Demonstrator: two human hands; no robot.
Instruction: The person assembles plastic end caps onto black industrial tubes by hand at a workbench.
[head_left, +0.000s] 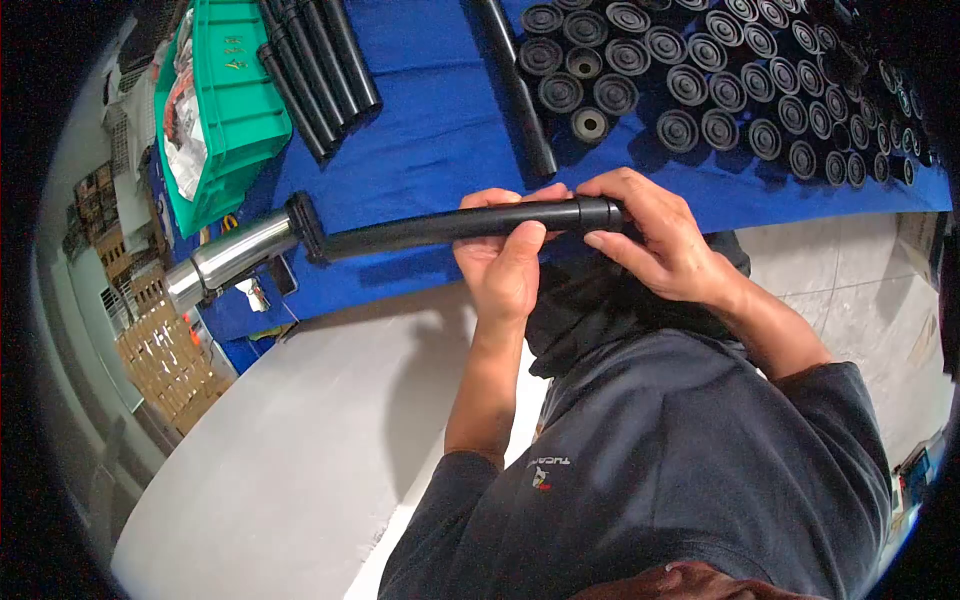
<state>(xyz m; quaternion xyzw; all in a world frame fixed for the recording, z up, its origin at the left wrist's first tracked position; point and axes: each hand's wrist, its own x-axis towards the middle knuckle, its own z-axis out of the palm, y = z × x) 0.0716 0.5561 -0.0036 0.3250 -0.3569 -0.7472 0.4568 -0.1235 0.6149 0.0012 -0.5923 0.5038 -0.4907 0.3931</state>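
Note:
A long black tube (420, 230) runs sideways in front of my body, near the edge of the blue-covered table. My left hand (502, 262) is closed round its middle, with the thumb on top. At the tube's right end, my right hand (655, 235) grips the ringed collar between thumb and fingers. The tube's left end meets a black flanged piece (304, 227) on a shiny metal cylinder (240, 258). Whether tube and flange are joined cannot be made out.
Several black tubes (320, 80) lie at the back left beside a green crate (240, 120) with bagged items. Another black tube (515, 95) lies behind my hands. Many round black ribbed parts (690, 85) stand at the back right on the blue cloth (430, 120).

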